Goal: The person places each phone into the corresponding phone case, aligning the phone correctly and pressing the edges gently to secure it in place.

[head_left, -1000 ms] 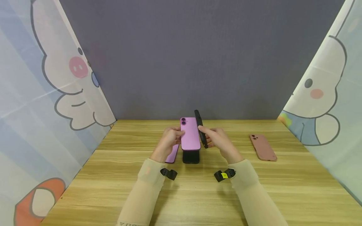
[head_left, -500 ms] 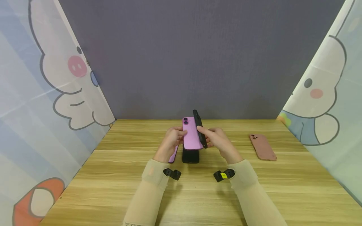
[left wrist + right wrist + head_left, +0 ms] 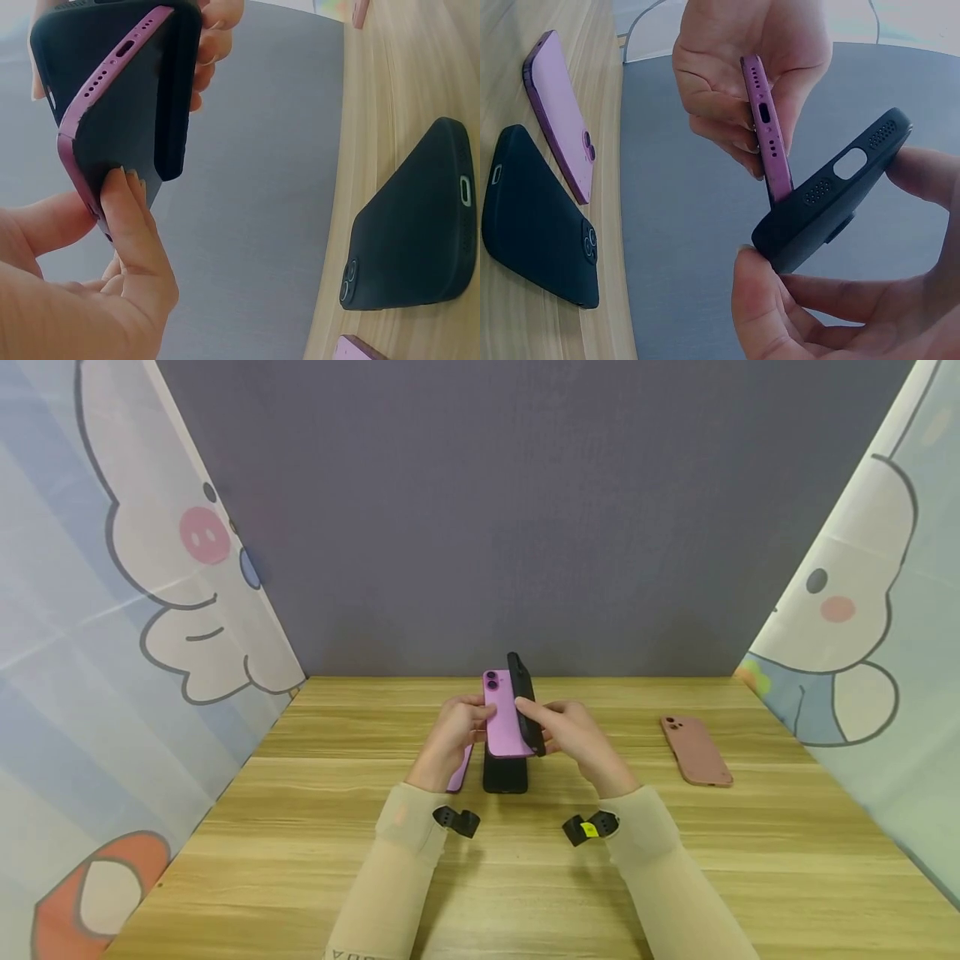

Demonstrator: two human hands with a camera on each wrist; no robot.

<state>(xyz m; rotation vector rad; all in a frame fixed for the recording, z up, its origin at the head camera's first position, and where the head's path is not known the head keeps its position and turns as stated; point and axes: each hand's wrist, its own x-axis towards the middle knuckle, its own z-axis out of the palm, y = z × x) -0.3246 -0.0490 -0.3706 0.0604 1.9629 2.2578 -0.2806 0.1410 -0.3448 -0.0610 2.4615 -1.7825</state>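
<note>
My left hand (image 3: 457, 727) pinches a pink-purple phone (image 3: 504, 727) by its left side, thumb on the back and fingers under the dark front. Its two camera lenses point up at the far end. A black phone case (image 3: 520, 677) is in my right hand (image 3: 573, 731), gripped by the edges and tilted steeply. In the right wrist view, one long edge of the phone (image 3: 774, 161) sits inside the near side of the case (image 3: 802, 221). The other side of the case stands away from the phone. Both are held above the table.
Below the hands lies a black-cased phone (image 3: 506, 778) on the wooden table (image 3: 517, 893). Another pink-purple phone (image 3: 562, 120) lies beside it, partly covered by my left hand in the head view. A dusty-pink phone-shaped piece (image 3: 697, 753) rests at the right. A grey panel (image 3: 495, 527) stands behind.
The phone moved slightly right, then stayed put. My right hand brought the case left, so it overlaps the phone's right edge where a gap showed earlier.
</note>
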